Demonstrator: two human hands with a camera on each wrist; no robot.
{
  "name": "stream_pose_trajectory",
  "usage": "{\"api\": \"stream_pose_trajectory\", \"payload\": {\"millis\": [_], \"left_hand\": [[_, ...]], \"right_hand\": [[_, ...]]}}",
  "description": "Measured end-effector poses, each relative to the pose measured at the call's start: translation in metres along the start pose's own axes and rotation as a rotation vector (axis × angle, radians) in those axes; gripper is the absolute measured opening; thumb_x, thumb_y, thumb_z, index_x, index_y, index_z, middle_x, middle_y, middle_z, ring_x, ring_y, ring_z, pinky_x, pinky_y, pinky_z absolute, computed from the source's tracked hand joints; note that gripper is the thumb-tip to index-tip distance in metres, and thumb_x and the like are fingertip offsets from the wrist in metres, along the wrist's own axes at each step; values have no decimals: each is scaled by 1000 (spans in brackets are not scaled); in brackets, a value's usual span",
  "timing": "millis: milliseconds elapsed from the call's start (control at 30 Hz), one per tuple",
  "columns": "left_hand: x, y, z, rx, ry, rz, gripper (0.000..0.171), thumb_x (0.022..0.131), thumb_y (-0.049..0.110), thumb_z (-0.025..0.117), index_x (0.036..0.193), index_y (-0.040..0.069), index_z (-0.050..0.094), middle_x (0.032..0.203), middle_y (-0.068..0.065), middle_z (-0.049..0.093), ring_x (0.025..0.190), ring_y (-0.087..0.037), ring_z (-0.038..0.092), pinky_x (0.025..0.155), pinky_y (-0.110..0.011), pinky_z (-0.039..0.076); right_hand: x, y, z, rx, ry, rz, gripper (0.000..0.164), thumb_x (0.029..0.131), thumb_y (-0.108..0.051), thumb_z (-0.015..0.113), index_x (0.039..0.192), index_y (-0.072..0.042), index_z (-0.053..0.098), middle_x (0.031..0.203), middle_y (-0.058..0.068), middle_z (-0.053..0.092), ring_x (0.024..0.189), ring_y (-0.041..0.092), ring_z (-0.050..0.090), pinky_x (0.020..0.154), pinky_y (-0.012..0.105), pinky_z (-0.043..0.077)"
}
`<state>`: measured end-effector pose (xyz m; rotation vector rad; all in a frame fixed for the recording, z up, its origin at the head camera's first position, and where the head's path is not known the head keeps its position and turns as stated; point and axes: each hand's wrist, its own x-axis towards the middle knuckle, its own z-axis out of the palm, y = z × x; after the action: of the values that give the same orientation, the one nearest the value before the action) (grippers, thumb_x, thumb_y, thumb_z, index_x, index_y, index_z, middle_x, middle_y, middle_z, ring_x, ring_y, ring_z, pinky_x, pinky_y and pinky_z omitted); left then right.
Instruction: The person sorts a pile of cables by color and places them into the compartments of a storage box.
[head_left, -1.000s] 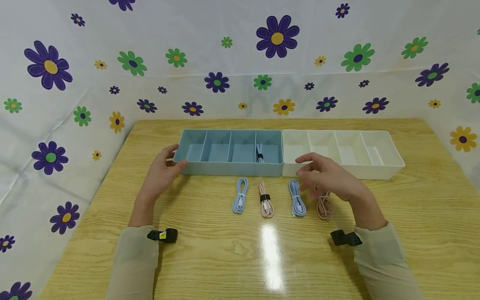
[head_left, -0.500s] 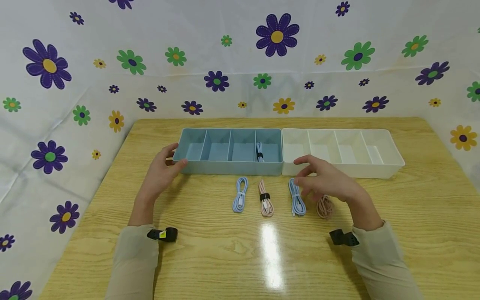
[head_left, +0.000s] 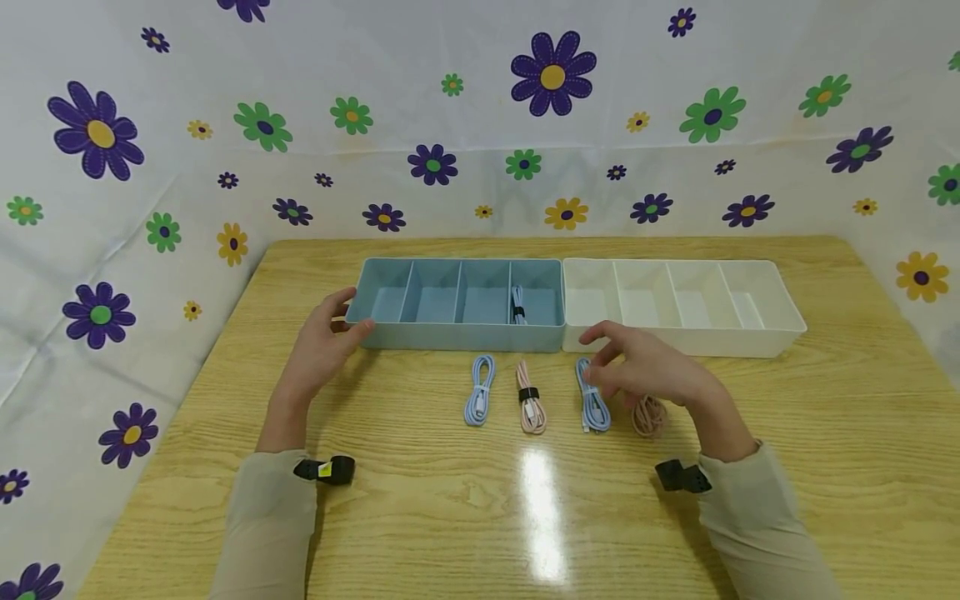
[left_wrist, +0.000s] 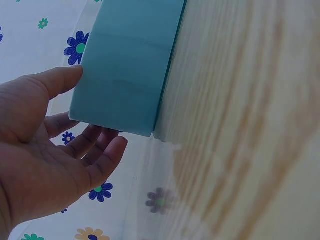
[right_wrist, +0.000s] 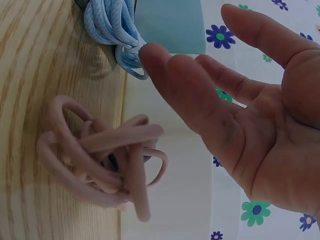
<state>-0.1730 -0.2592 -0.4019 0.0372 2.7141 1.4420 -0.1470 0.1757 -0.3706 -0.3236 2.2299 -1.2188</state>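
Observation:
My left hand rests at the left end of a blue divided box, its thumb against the front wall and its other fingers, loosely bent, by the end wall. My right hand hovers with nothing in it, fingers loosely bent, over a coiled light-blue charging cable. Below its palm lies a coiled brownish-pink cable, partly hidden in the head view. Further left lie a pink cable with a black strap and another light-blue cable. Another blue cable stands in the box's rightmost compartment.
A white divided box adjoins the blue box's right end. Both stand toward the back of the wooden table, behind the row of cables. A flowered cloth hangs behind and along the sides.
My right hand has drifted left and slightly toward me, from above the brownish-pink cable to over the right-hand light-blue cable. My left hand stays at the blue box.

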Motion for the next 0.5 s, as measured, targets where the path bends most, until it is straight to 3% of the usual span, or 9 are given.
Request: {"api": "stream_pose_trajectory", "payload": {"millis": [233, 500], "left_hand": [[0, -1, 1, -12, -1, 0, 69, 101, 31, 58, 157, 7, 25, 148, -26, 37, 123, -41, 47, 91, -45, 44], [1, -2, 1, -14, 2, 1, 69, 101, 33, 58, 157, 8, 25, 148, -25, 37, 123, -40, 46, 91, -45, 44]], "right_hand": [[1, 0, 4, -140, 10, -77, 52, 93, -21, 70, 136, -2, 49, 116, 22, 61, 71, 26, 60, 61, 39, 54], [2, -2, 8, -282, 44, -78, 51, 92, -22, 71, 135, -3, 51, 112, 19, 62, 89, 26, 61, 75, 38, 53]]}}
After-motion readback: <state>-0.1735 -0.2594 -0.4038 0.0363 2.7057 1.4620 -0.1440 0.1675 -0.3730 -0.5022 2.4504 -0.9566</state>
